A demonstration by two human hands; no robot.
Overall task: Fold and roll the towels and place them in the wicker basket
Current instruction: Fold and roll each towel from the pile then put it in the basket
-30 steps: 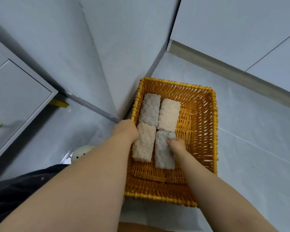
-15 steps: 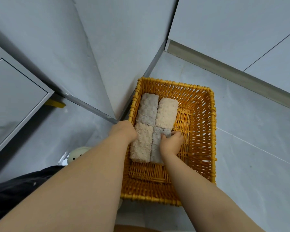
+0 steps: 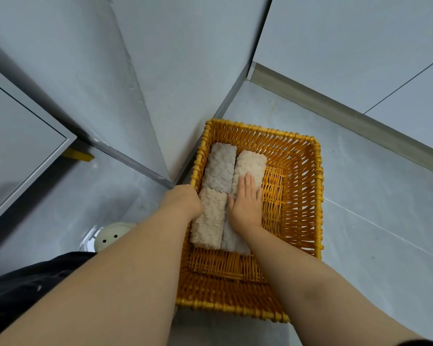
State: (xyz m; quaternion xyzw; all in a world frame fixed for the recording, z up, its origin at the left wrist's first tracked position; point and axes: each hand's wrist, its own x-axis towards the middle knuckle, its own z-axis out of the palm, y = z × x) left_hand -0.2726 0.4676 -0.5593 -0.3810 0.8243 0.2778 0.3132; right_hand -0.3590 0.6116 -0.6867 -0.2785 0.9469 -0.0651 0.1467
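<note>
A: Where are the towels?

B: Four rolled towels lie in the left half of the wicker basket (image 3: 301,196), packed two by two and touching. At the far end sit a grey roll (image 3: 219,168) and a pale peach roll (image 3: 251,163); nearer are a beige roll (image 3: 208,218) and a light grey roll (image 3: 231,239).

A: And the hands?

B: The right hand (image 3: 245,203) lies flat, palm down, fingers straight and together, across the seam between the peach roll and the light grey one. It grips nothing. The left hand (image 3: 183,199) sits at the basket's left rim beside the beige roll, with its fingers curled down out of sight, so I cannot tell what it holds. Both forearms reach in from below.

A: Any change?

B: Half a second ago the right hand was bunched on the light grey roll; now it is spread open and further forward. The left hand has barely shifted.

A: Around the basket?

B: Grey tiled floor (image 3: 375,208), set in a wall corner (image 3: 185,96).
</note>
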